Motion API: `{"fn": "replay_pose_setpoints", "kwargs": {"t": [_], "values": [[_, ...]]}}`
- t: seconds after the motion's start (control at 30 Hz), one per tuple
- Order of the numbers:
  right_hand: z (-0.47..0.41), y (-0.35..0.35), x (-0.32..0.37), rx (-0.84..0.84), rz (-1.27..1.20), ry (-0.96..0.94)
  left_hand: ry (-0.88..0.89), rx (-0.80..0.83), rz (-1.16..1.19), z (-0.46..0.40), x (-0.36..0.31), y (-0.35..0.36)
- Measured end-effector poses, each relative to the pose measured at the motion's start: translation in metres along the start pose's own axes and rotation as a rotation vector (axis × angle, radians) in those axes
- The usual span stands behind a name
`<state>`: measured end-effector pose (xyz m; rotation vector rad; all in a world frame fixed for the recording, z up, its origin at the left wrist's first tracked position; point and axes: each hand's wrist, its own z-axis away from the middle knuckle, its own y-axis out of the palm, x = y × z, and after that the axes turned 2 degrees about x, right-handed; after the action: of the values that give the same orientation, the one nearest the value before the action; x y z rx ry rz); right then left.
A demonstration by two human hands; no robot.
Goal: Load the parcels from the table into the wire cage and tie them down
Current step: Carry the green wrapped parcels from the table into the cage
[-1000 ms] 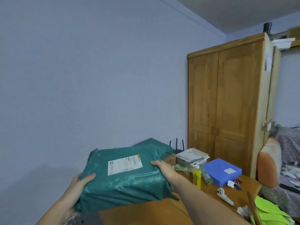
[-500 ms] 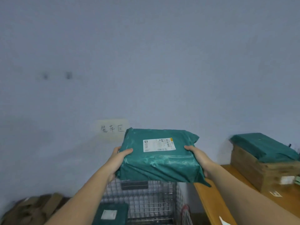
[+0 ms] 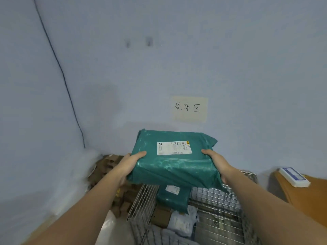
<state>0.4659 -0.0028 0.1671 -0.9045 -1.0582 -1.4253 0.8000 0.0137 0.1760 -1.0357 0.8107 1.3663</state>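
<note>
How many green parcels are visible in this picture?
2. One large green parcel is held between both hands above the wire cage; a smaller green parcel lies inside it. Others may be hidden underneath.

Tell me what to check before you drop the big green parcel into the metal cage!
1. Both hands grip it? Ok: left hand and right hand hold the green parcel by its sides.
2. Parcel over the wire cage? Ok.
3. Room inside? Cannot tell: a smaller green parcel, a white bag and a brown box already lie there.
4. Label facing up? Ok.
5. Tie-down strap ready? Cannot tell: none visible.
</note>
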Motion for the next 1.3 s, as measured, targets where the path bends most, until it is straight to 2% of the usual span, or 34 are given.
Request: {"fn": "replay_pose_setpoints", "kwargs": {"t": [0.17, 0.57, 0.77, 0.9, 1.03, 1.3], "values": [[-0.042, 0.020, -0.019, 0.023, -0.004, 0.037, -0.039, -0.050, 0.019, -0.027, 0.023, -0.013], [-0.157, 0.011, -0.071, -0.010, -0.009, 0.143, -0.081, -0.135, 0.188, -0.120, 0.084, 0.016], [-0.192, 0.007, -0.115, -0.041, -0.046, 0.247, -0.195, -0.127, 0.242, -0.165, 0.125, 0.026], [-0.219, 0.007, -0.166, -0.156, -0.094, 0.367, -0.287, -0.139, 0.221, -0.205, 0.166, 0.038], [-0.247, 0.006, -0.229, -0.260, -0.179, 0.517, -0.401, -0.081, 0.210, -0.260, 0.223, 0.043], [-0.308, -0.005, -0.401, -0.423, -0.284, 0.696, -0.545, 0.027, 0.076, -0.376, 0.370, 0.061]]}}
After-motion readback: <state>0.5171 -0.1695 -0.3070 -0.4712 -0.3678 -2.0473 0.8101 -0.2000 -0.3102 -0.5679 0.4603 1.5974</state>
